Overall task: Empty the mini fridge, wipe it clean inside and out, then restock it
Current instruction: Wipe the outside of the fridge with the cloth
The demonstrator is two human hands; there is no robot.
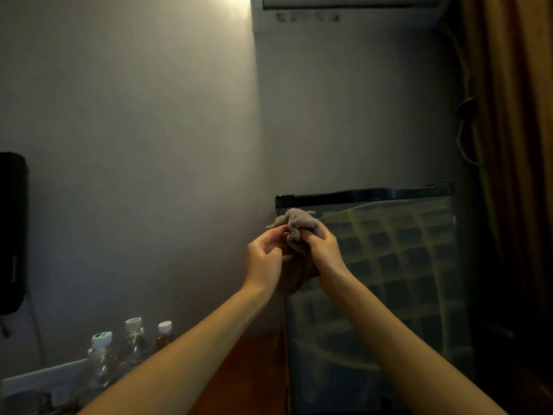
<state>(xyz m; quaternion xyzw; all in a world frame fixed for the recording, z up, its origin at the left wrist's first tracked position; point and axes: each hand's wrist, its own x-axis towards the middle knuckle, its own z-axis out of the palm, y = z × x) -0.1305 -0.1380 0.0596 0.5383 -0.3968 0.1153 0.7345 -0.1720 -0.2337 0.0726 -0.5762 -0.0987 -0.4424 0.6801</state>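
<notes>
Head view, centre of the frame: the right hand (pixel 324 250) grips a crumpled grey-brown cloth (pixel 299 226) in curled fingers while the left hand (pixel 264 259) pinches its edge, before the upper left corner of the dark check-patterned mini fridge (pixel 395 280).

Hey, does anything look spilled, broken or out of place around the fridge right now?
Nothing stands out. The cloth is bunched between the left hand and right hand in front of the fridge, and three bottles stand upright at lower left. The picture is dim, so small stains would not show.
</notes>
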